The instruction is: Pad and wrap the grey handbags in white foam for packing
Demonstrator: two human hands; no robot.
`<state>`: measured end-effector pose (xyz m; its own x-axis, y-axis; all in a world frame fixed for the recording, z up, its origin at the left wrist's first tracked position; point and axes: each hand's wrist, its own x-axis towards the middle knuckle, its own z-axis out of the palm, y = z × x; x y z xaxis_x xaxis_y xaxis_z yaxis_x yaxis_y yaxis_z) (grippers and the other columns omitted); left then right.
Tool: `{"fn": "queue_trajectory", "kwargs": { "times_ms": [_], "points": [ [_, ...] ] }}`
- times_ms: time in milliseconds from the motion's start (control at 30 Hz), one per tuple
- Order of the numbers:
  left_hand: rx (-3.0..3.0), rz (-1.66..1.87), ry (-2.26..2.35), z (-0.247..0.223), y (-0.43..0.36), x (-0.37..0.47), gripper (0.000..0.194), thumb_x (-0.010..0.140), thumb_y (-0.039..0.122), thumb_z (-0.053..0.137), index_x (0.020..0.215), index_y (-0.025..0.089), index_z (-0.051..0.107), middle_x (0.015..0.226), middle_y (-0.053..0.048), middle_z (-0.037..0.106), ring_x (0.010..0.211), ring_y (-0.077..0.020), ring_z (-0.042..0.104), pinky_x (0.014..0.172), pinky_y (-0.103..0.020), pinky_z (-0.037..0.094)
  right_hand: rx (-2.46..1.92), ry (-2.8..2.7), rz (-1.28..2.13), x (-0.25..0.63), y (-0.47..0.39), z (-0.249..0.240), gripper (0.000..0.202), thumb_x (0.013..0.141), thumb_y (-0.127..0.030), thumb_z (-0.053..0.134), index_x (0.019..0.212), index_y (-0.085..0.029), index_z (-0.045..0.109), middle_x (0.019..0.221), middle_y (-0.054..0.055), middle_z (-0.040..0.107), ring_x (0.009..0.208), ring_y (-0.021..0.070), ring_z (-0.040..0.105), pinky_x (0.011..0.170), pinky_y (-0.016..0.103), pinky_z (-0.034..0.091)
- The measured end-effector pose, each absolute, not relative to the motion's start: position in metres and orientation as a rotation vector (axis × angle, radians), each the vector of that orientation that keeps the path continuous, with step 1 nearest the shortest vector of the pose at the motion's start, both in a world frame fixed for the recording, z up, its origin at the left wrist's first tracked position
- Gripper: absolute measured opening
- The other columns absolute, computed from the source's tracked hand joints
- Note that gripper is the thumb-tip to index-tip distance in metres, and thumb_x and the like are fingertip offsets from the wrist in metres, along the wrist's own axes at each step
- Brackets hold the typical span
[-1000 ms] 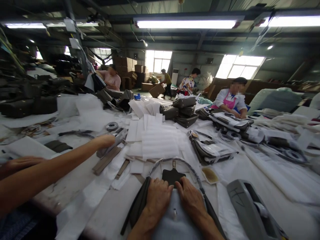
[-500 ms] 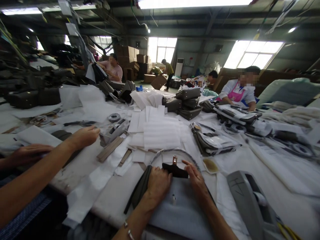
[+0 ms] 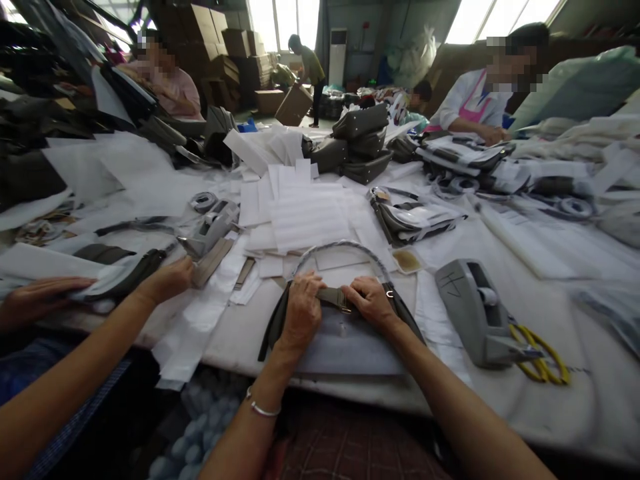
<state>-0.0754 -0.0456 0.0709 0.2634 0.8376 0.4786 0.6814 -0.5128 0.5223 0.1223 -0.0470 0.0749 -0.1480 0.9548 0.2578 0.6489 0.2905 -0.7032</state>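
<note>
A dark olive handbag lies in front of me at the table edge, with a pale foam sheet over its front and a wrapped handle arching away from me. Across its top runs a short strap with a metal buckle. My left hand is closed on the strap's left end, and a bracelet sits on that wrist. From the right, my right hand grips the strap near the buckle, its fingers curled. Part of the strap is hidden under my fingers.
To the right stand a grey tape dispenser and yellow-handled scissors. White foam sheets pile up ahead, with stacked bags behind. A co-worker's hand reaches in at left near another bag. Another person works opposite.
The view has tilted down. The dark flap with its metal clasp stood up before; now the strap lies across the bag top. My right hand has gone from spread fingers to gripping.
</note>
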Motion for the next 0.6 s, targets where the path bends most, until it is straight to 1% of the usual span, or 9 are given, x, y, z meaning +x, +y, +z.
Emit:
{"fn": "queue_trajectory", "kwargs": {
  "times_ms": [67,133,233,300,400,500,600],
  "points": [
    [2.282,1.197,1.110,0.076,-0.050,-0.076,0.036,0.089,-0.001,0.036,0.093,0.021,0.063,0.110,-0.006,0.068,0.121,-0.0191,0.057,0.107,-0.041,0.045,-1.450,-1.966,0.449,0.120,-0.049,0.073,0.046,0.096,-0.047,0.049,0.059,-0.020,0.054,0.061,-0.001,0.055,0.066,0.0141,0.049,0.079,0.032,0.034],
    [2.234,1.192,0.924,0.079,-0.054,-0.077,0.033,0.092,0.003,0.039,0.090,0.021,0.066,0.102,-0.005,0.070,0.107,-0.0169,0.063,0.095,-0.033,0.052,-1.458,-2.022,0.354,0.118,-0.051,0.072,0.043,0.096,-0.042,0.051,0.060,-0.020,0.055,0.062,-0.001,0.056,0.067,0.0141,0.049,0.080,0.032,0.034],
    [2.254,1.095,0.820,0.079,-0.057,-0.077,0.033,0.091,0.002,0.042,0.085,0.020,0.069,0.086,-0.003,0.071,0.084,-0.0142,0.066,0.083,-0.028,0.053,-1.458,-2.060,0.295,0.117,-0.052,0.071,0.040,0.094,-0.037,0.055,0.058,-0.020,0.054,0.062,-0.001,0.057,0.068,0.0139,0.049,0.081,0.032,0.033],
    [2.298,1.088,0.748,0.077,-0.057,-0.077,0.033,0.090,0.001,0.043,0.080,0.019,0.069,0.079,-0.003,0.070,0.078,-0.0138,0.065,0.079,-0.027,0.053,-1.443,-2.070,0.272,0.116,-0.052,0.071,0.039,0.092,-0.035,0.058,0.056,-0.020,0.054,0.061,-0.001,0.058,0.067,0.0136,0.049,0.080,0.032,0.033],
    [2.328,1.146,0.626,0.076,-0.057,-0.076,0.031,0.088,0.000,0.045,0.080,0.018,0.069,0.080,-0.003,0.071,0.079,-0.0141,0.065,0.076,-0.027,0.053,-1.411,-2.062,0.238,0.116,-0.052,0.069,0.038,0.090,-0.032,0.062,0.056,-0.019,0.054,0.060,-0.001,0.057,0.065,0.0134,0.048,0.079,0.032,0.032],
    [2.336,1.157,0.578,0.077,-0.058,-0.076,0.030,0.085,-0.002,0.046,0.080,0.018,0.069,0.084,-0.004,0.073,0.082,-0.0149,0.065,0.078,-0.028,0.054,-1.398,-2.049,0.218,0.116,-0.051,0.068,0.037,0.090,-0.030,0.062,0.056,-0.019,0.053,0.060,-0.002,0.057,0.065,0.0135,0.048,0.079,0.032,0.032],
    [2.345,1.045,0.596,0.083,-0.063,-0.079,0.030,0.085,-0.001,0.046,0.081,0.018,0.070,0.089,-0.004,0.074,0.086,-0.0152,0.068,0.081,-0.028,0.056,-1.396,-2.052,0.204,0.115,-0.051,0.066,0.038,0.089,-0.031,0.064,0.055,-0.019,0.052,0.059,-0.002,0.056,0.065,0.0137,0.048,0.079,0.032,0.032]
  ]
}}
